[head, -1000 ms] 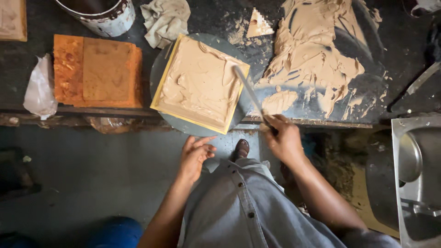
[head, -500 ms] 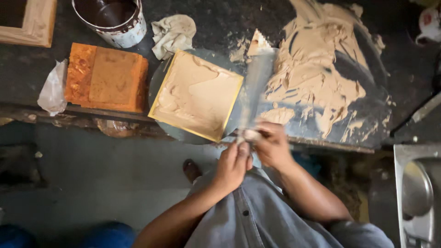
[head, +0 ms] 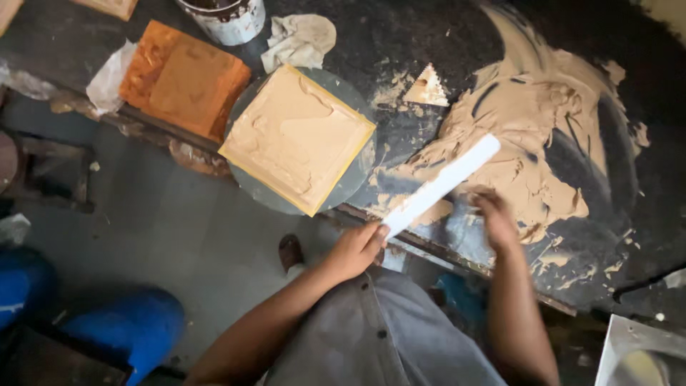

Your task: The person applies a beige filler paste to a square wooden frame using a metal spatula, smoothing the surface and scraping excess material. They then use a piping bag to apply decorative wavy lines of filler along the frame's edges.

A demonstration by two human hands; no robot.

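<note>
My left hand (head: pixel 354 250) grips the near end of a long flat white strip (head: pixel 443 184), which slants up to the right over the bench edge. My right hand (head: pixel 494 219) is blurred and rests on the tan paste (head: pixel 532 136) spread across the dark bench, just right of the strip; whether it holds anything cannot be told. To the left, a square yellow-edged mould (head: pixel 296 137) filled with the same tan paste sits on a round grey plate (head: pixel 357 179).
An orange square block (head: pixel 182 78) lies left of the mould, with a crumpled plastic sheet (head: pixel 107 82) beside it. A paint-stained tin (head: pixel 225 18), a rag (head: pixel 300 39) and a small triangular piece (head: pixel 427 89) sit further back. Blue objects (head: pixel 136 322) stand on the floor.
The strip passed from my right hand to my left hand. My right hand moved out to the paste on the bench. The camera view shifted and tilted.
</note>
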